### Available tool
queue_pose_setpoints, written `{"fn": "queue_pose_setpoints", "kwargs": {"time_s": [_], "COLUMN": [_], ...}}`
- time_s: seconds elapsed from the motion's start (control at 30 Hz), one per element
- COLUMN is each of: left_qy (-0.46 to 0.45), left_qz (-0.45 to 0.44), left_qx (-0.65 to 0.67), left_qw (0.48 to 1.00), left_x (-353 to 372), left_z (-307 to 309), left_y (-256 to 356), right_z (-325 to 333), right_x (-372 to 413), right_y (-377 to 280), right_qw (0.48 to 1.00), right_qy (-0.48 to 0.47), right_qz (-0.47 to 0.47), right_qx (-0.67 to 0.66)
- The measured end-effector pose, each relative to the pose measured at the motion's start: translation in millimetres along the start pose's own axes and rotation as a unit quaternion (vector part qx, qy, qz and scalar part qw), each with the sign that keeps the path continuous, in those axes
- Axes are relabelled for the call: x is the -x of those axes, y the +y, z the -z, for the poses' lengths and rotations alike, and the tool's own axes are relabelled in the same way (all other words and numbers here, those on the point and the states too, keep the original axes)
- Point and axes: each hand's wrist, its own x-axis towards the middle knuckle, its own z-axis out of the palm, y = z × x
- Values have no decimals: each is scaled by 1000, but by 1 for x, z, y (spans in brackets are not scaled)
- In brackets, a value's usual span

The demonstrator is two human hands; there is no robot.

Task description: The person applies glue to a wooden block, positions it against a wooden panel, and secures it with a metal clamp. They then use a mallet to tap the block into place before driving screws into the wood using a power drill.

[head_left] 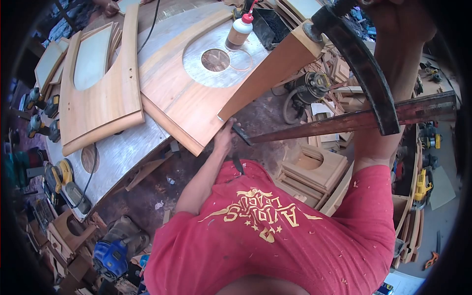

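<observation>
A long bar clamp with a rusty red bar and a black jaw arm reaches across a tapered wooden piece. This piece stands against a curved wooden panel with a cut-out. My left hand is closed at the clamp's far end, beneath the panel's near corner, with its fingers partly hidden. High on the right, my right hand is closed at the clamp's screw end, partly lost in the dark image edge. The black arm's screw pad rests on the wooden piece's upper end.
A glue bottle with a red cap stands on the worktable. Another curved panel lies left, near drills and a yellow sander. Someone's hand shows at the back. Stacked frames sit below the clamp.
</observation>
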Motion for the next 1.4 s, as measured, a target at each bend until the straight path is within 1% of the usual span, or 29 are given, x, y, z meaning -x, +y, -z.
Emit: {"fn": "queue_pose_setpoints", "kwargs": {"time_s": [0.23,0.33,0.37,0.4,0.43,0.47,0.53,0.57,0.6,0.63,0.73,0.83,0.93,1.03,1.13,1.4], "left_qy": [0,6,-24,-54,-84,-68,-34,-10,13,33,83,59,83,50,50,34], "left_qz": [6,15,-32,-78,-123,-133,-145,-268,-386,-495,-466,-420,-456,-375,-413,-428], "left_qx": [3,-190,-293,-393,-488,-479,-461,-513,-554,-584,-630,-673,-658,-674,-639,-628], "left_qw": [1000,982,955,915,860,865,875,815,738,643,615,606,593,635,647,649], "left_x": [0,17,23,32,39,56,105,106,101,95,67,35,26,30,27,26], "left_z": [-2,-9,-4,6,14,8,-21,-23,-25,-29,-61,-52,-45,-50,-49,-46], "left_y": [2,12,11,9,6,20,71,82,93,103,123,107,99,106,102,101], "right_z": [0,-6,-6,-5,-5,-5,-7,-8,-8,-8,-12,-16,-17,-18,-22,-22], "right_x": [2,7,8,6,6,6,7,7,7,8,11,14,21,25,27,31], "right_y": [-2,-2,-3,-2,-3,-2,0,0,1,1,1,2,3,6,6,8], "right_qw": [1000,1000,1000,1000,1000,999,999,999,999,998,997,996,995,995,995,993], "right_qy": [-1,-3,-2,-1,1,1,4,7,7,9,10,10,15,23,25,32], "right_qz": [-13,-23,-24,-22,-22,-22,-27,-27,-29,-29,-32,-38,-44,-47,-47,-45], "right_qx": [-10,-16,-21,-20,-21,-25,-35,-39,-44,-49,-64,-74,-85,-86,-89,-104]}}
